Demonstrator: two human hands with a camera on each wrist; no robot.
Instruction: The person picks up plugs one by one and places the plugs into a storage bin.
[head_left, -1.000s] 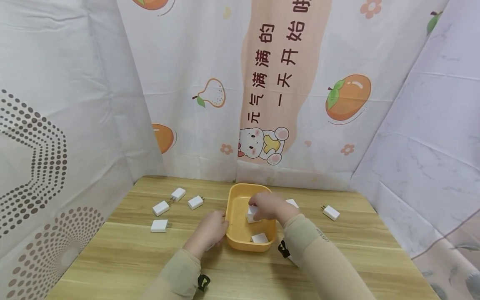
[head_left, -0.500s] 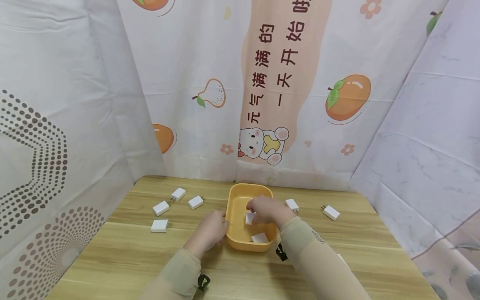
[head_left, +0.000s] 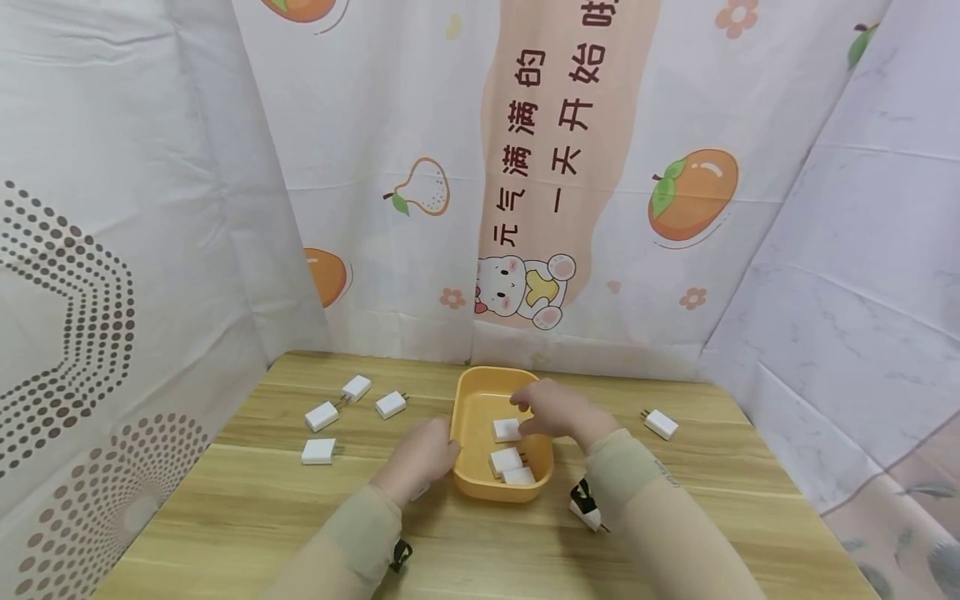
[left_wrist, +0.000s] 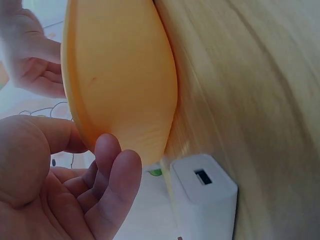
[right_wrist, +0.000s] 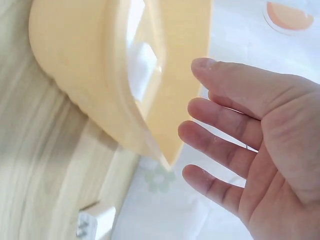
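We see the yellow box (head_left: 495,493) on the tabletop (head_left: 480,558), with three white adapters lying inside it: a rear adapter (head_left: 506,430) by itself near the middle, and a middle adapter (head_left: 505,461) and a front adapter (head_left: 518,476) that overlap in our view near the front wall. The left hand (head_left: 420,457) pinches the left rim, thumb and fingers on either side of the wall. The right hand (head_left: 561,408) holds nothing; its fingers are spread apart, with their tips over the box's right part, near the rear adapter. To the left we count four more adapters on the wood, the closest cluster being two whose prongs nearly meet. On the right, a lone adapter (head_left: 660,425) lies well apart from the box, and a partly covered adapter (head_left: 584,516) shows beside the right wrist strap (head_left: 582,495). Behind everything hangs a white curtain (head_left: 390,267) printed with fruit, lettering and a cartoon animal.
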